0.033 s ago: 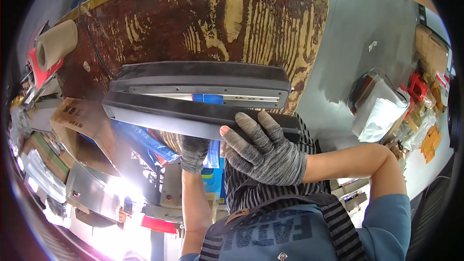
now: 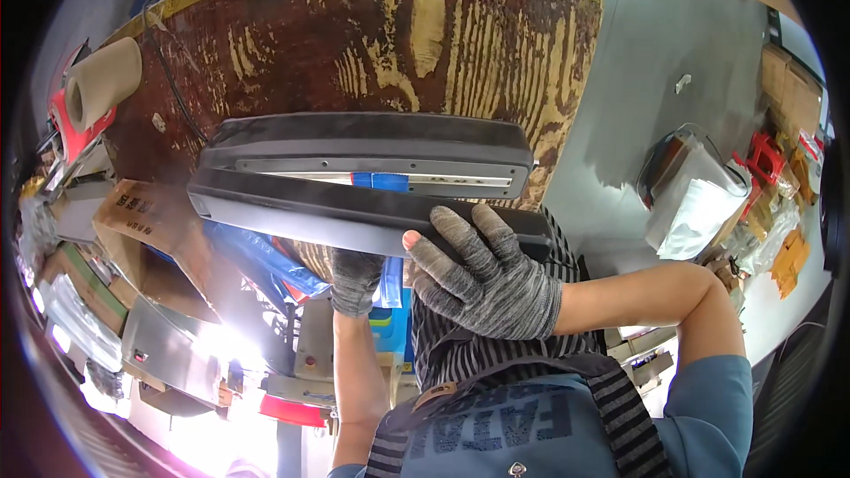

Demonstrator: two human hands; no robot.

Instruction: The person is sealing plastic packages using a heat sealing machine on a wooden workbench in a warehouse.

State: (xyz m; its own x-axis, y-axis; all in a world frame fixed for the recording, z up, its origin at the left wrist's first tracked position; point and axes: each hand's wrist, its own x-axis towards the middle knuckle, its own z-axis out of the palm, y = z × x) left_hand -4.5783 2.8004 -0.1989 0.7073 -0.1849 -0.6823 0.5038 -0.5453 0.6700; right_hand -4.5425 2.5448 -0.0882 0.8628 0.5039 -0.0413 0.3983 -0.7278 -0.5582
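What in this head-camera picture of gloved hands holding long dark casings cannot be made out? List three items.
- Left hand: its fingers, hidden under the lower dark casing.
- Blue piece between the casings: mostly covered by the upper dark casing.
- Lower-left equipment: washed out by glare.
- Right hand: plainly visible, on the lower casing.

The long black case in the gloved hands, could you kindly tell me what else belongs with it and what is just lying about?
In hand:
long black case
left hand
right hand
worn wooden board

Lying about:
paper roll
cardboard boxes
white bag
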